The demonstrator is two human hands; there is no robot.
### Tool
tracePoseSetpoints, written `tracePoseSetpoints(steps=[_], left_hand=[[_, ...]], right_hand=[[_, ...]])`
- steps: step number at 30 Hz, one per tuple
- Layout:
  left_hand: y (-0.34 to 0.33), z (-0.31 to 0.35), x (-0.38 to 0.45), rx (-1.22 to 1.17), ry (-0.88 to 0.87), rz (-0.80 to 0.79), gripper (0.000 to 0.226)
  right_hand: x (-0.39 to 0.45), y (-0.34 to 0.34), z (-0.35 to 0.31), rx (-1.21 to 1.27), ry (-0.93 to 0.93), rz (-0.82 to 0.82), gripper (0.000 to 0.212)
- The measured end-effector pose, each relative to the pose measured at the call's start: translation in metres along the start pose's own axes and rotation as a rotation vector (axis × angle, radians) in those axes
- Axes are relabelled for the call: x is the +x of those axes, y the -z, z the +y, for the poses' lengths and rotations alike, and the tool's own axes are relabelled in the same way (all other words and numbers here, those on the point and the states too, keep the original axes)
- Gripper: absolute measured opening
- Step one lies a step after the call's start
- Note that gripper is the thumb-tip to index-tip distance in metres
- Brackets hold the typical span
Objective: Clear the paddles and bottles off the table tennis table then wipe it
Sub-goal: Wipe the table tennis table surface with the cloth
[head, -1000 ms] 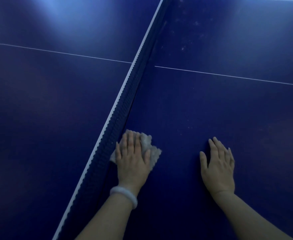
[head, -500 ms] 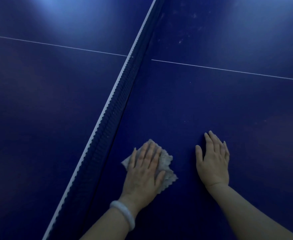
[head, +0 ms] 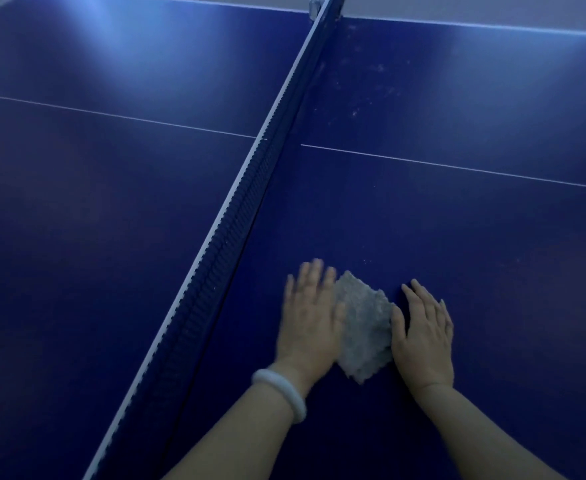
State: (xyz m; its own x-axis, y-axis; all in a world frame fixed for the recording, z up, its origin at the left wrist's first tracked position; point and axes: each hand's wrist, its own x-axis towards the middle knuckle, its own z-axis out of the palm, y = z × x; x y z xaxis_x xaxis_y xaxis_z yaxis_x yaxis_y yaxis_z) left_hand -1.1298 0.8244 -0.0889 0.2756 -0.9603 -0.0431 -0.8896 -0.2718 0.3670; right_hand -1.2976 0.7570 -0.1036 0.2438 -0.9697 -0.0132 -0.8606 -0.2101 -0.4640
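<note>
Clearly soft and light, the crumpled grey cloth (head: 362,336) lies on the blue surface (head: 492,237). Flat left hand (head: 310,317) presses its left edge; right hand (head: 424,336), fingers straight, touches its right edge. It likely handles best pressed from above.

Left hand (head: 310,318) flat on the dark blue table tennis table (head: 457,237), its edge on the crumpled grey cloth (head: 364,332); right hand (head: 424,336) flat beside it, near the blue white-topped net (head: 250,188).
</note>
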Motion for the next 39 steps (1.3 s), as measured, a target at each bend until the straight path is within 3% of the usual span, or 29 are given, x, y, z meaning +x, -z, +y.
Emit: tracePoseSetpoints(steps=[3,7,11,13,15,19,20,22,25,28,29,31,33,34,35,39], left_hand=[[0.010,-0.047,-0.001,0.078,0.200,0.005,0.065],[0.001,-0.075,-0.005,0.159,0.214,0.052,0.070],[-0.007,-0.076,-0.004,0.188,0.213,0.092,0.071],[-0.006,-0.076,-0.003,0.205,0.222,0.094,0.069],[-0.006,-0.077,-0.002,0.223,0.236,0.083,0.066],[-0.008,-0.076,-0.001,0.240,0.236,0.078,0.066],[-0.007,-0.076,-0.001,0.237,0.239,0.080,0.066],[-0.008,-0.076,-0.001,0.233,0.242,0.079,0.067],[-0.009,-0.076,0.000,0.241,0.243,0.082,0.066],[-0.009,-0.076,0.001,0.250,0.244,0.084,0.064],[-0.009,-0.077,0.001,0.251,0.245,0.085,0.064],[-0.009,-0.076,0.000,0.251,0.249,0.089,0.065],[-0.009,-0.077,0.000,0.249,0.249,0.096,0.064],[-0.009,-0.077,0.000,0.247,0.249,0.097,0.064],[-0.009,-0.077,0.000,0.246,0.250,0.097,0.064],[-0.008,-0.077,0.001,0.240,0.252,0.094,0.064]], right_hand=[[-0.001,0.000,0.002,0.066,-0.001,0.006,0.052],[-0.005,-0.002,-0.011,-0.052,0.194,0.085,0.056],[-0.005,-0.020,-0.033,-0.145,0.617,-0.188,0.052],[0.013,-0.029,-0.028,-0.299,0.738,-0.230,0.053],[0.048,-0.031,-0.021,-0.458,0.694,-0.149,0.056],[0.125,-0.010,-0.014,-0.623,0.175,-0.118,0.061],[0.130,-0.007,-0.019,-0.629,0.120,-0.113,0.060],[0.121,-0.011,-0.038,-0.625,0.215,-0.105,0.059],[0.089,-0.030,-0.070,-0.372,0.523,-0.249,0.058],[0.124,-0.044,-0.081,-0.362,0.714,-0.301,0.069],[0.148,-0.047,-0.080,-0.420,0.702,-0.248,0.069],[0.190,-0.045,-0.073,-0.474,0.416,-0.189,0.061],[0.208,-0.039,-0.075,-0.374,0.103,-0.188,0.057],[0.206,-0.041,-0.082,-0.354,0.067,-0.195,0.057],[0.198,-0.047,-0.092,-0.368,0.111,-0.189,0.056],[0.179,-0.071,-0.135,-0.313,0.572,-0.282,0.055]])
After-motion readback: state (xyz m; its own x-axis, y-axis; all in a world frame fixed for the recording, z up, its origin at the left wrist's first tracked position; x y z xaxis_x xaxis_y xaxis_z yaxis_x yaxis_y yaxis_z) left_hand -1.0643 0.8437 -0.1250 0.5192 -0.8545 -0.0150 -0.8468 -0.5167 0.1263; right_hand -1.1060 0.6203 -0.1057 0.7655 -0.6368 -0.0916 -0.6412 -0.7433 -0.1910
